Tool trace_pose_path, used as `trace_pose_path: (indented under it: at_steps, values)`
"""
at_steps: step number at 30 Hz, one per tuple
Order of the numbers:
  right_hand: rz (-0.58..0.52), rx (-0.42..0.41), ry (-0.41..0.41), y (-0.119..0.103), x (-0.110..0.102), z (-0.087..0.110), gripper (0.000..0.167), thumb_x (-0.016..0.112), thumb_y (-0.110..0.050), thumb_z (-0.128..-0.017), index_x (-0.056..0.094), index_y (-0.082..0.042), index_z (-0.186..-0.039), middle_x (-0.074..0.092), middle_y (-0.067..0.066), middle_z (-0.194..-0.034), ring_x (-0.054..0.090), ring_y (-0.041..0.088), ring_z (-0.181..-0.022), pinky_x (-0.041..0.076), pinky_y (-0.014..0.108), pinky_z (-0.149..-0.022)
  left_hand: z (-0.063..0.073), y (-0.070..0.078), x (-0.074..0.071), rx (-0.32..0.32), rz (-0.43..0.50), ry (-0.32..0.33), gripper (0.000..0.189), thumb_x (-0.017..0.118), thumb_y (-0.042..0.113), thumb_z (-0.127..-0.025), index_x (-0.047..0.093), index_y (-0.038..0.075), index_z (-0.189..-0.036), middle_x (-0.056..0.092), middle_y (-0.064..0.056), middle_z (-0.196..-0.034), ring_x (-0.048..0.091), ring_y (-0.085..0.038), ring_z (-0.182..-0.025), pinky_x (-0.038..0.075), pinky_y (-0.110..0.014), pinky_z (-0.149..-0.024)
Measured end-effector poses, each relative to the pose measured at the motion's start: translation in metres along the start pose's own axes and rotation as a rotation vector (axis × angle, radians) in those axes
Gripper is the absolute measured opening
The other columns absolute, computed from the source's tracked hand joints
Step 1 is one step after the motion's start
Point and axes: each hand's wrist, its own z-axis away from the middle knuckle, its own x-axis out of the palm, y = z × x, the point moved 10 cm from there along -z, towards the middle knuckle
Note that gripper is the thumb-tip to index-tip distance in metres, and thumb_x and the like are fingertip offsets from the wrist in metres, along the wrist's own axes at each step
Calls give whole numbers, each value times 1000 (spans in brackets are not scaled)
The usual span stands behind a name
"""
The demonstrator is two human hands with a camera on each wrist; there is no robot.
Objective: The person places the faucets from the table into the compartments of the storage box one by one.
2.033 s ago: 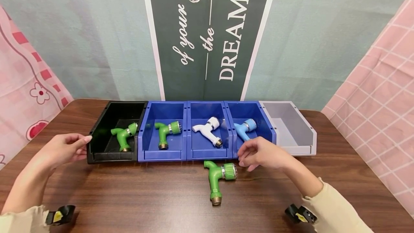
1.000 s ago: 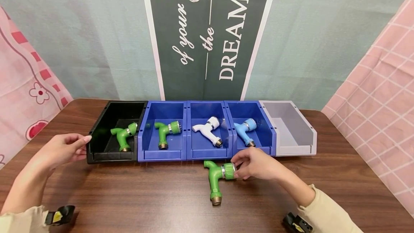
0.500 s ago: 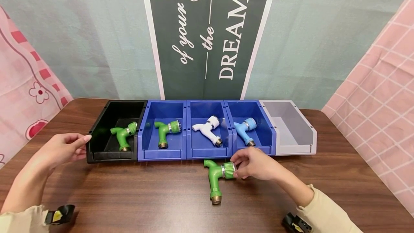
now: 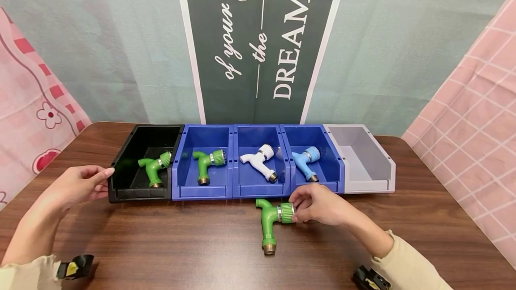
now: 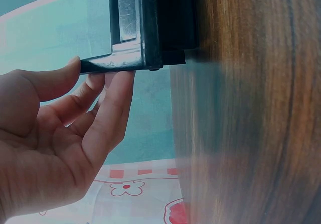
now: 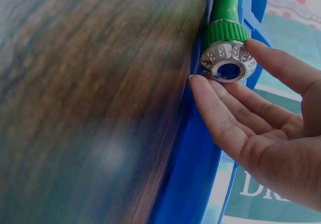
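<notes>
In the head view, a green tap (image 4: 268,225) with a brass threaded end lies on the table in front of the bins. My right hand (image 4: 320,205) pinches its ribbed knob. The right wrist view shows the thumb on the knob's green ribs (image 6: 228,32) and fingertips at its chrome cap (image 6: 228,63). At the far left, my left hand (image 4: 78,185) rests relaxed fingertips and thumb against the side and rim of the black bin (image 4: 139,195). Inside that bin lies another green tap (image 4: 153,171).
Three blue bins (image 4: 203,193) stand in a row beside the black one, holding a green tap (image 4: 204,169), a white tap (image 4: 258,162) and a light blue tap (image 4: 305,162). A grey bin (image 4: 368,187) ends the row at right. A printed curtain (image 4: 121,57) hangs behind the table.
My right hand has come down from in front of the light blue tap's bin to the loose green tap's knob and taken hold. The tap has shifted very slightly. My left hand has stayed put.
</notes>
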Motion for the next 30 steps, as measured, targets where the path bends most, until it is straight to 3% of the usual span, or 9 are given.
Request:
trace_pose_path:
  at_steps: [30]
  values:
    - [-110, -14, -34, -4, -2, 6, 29, 69, 4, -69, 57, 8, -96, 58, 10, -81, 61, 21, -70, 53, 28, -60, -2, -5, 0, -9, 1, -8, 46, 38, 26, -99, 49, -19, -98, 51, -4, -75, 57, -7, -67, 55, -27, -65]
